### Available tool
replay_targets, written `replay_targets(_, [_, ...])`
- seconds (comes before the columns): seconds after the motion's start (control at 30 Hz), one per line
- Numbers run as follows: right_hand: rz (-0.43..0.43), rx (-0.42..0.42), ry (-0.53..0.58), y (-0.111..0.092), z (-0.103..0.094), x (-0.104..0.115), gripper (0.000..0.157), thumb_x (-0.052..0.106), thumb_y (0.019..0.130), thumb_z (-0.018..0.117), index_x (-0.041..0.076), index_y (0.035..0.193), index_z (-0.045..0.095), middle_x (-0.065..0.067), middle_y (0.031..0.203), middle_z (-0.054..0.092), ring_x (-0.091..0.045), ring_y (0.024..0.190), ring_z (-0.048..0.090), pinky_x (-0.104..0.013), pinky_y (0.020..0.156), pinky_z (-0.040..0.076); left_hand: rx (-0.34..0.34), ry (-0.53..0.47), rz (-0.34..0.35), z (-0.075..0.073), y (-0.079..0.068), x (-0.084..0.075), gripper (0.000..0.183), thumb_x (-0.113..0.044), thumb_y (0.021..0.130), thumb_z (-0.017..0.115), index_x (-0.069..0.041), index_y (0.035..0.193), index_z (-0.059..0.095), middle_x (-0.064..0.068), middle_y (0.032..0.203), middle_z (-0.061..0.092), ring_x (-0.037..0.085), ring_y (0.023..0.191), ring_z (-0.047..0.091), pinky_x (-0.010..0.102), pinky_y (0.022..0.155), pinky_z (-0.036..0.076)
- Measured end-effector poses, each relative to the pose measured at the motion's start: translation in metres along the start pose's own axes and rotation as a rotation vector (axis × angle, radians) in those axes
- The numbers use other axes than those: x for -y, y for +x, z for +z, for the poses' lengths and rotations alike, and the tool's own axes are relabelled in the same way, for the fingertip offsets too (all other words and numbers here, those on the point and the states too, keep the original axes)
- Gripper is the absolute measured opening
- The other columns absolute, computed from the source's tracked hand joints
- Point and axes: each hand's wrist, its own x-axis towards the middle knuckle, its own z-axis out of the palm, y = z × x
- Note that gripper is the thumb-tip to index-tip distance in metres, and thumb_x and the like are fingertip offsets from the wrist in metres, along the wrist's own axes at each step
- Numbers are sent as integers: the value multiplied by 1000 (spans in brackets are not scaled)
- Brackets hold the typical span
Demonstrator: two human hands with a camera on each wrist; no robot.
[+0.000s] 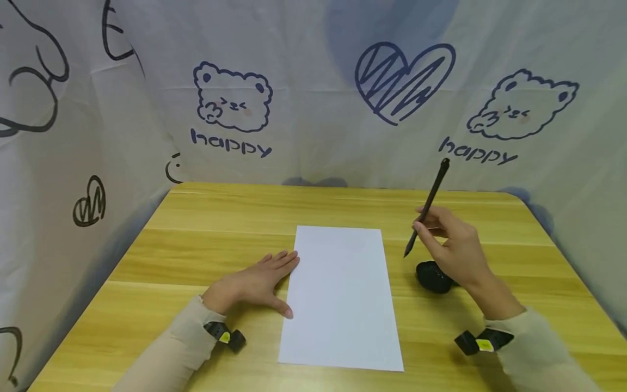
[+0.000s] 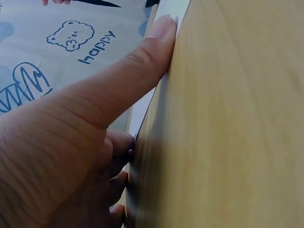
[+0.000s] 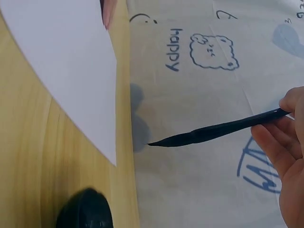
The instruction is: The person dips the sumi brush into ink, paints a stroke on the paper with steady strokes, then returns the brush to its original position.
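A blank white sheet of paper (image 1: 340, 299) lies lengthwise on the wooden table. Along its left edge my left hand (image 1: 259, 280) rests with fingers spread, and its fingertips and thumb (image 2: 159, 40) press on the paper's margin. My right hand (image 1: 455, 239) pinches a slim black calligraphy brush (image 1: 435, 190) between thumb and fingers, to the right of the sheet. The brush slants, its pointed dark tip down and held in the air, apart from the paper in the right wrist view. Below that hand sits a rounded black object (image 1: 431, 277), partly covered by it.
The yellow wood-grain table (image 1: 235, 212) reaches back to a pale cloth backdrop (image 1: 313, 109) printed with bears, hearts and the word happy. Cloth also hangs at the left and right sides. Each wrist wears a small black camera on a strap.
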Motion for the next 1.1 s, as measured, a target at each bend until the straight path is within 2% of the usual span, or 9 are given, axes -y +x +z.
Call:
replay_targets(0.27, [0, 45, 29, 9, 24, 11, 32, 0, 79, 64, 4, 109, 57, 0, 90, 63, -9, 79, 60, -15, 66, 49, 3, -9, 17, 2, 1, 1, 116, -76, 61, 52, -10, 144, 6, 4, 149, 0, 23, 135, -1, 45, 107, 5])
replay_targets(0.5, [-9, 66, 66, 20, 48, 23, 28, 6, 82, 62, 5, 109, 56, 1, 90, 62, -9, 81, 60, -17, 68, 49, 8, 1, -14, 1, 1, 1, 118, -78, 59, 52, -11, 144, 5, 2, 149, -1, 21, 135, -2, 42, 107, 4])
replay_targets(0.73, [-24, 107, 93, 25, 70, 33, 27, 11, 85, 59, 7, 111, 54, -2, 93, 62, -8, 84, 59, -17, 69, 49, -4, 14, 11, 2, 1, 2, 117, -78, 60, 51, -10, 144, 5, 5, 149, 0, 23, 134, -1, 43, 107, 5])
replay_targets(0.87, [-31, 118, 113, 28, 82, 36, 24, 12, 86, 58, 7, 109, 54, -2, 94, 62, -9, 84, 59, -16, 69, 49, -9, 18, 3, 1, 2, 2, 118, -78, 60, 51, -9, 144, 6, 5, 149, 1, 23, 134, 0, 43, 107, 5])
replay_targets(1.1, [-2, 136, 171, 30, 103, 41, 23, 15, 87, 57, 8, 109, 54, 0, 94, 61, -8, 84, 59, -17, 70, 49, 1, 8, -6, -1, 0, 0, 118, -77, 60, 53, -8, 144, 7, 6, 149, 2, 23, 134, 0, 43, 107, 6])
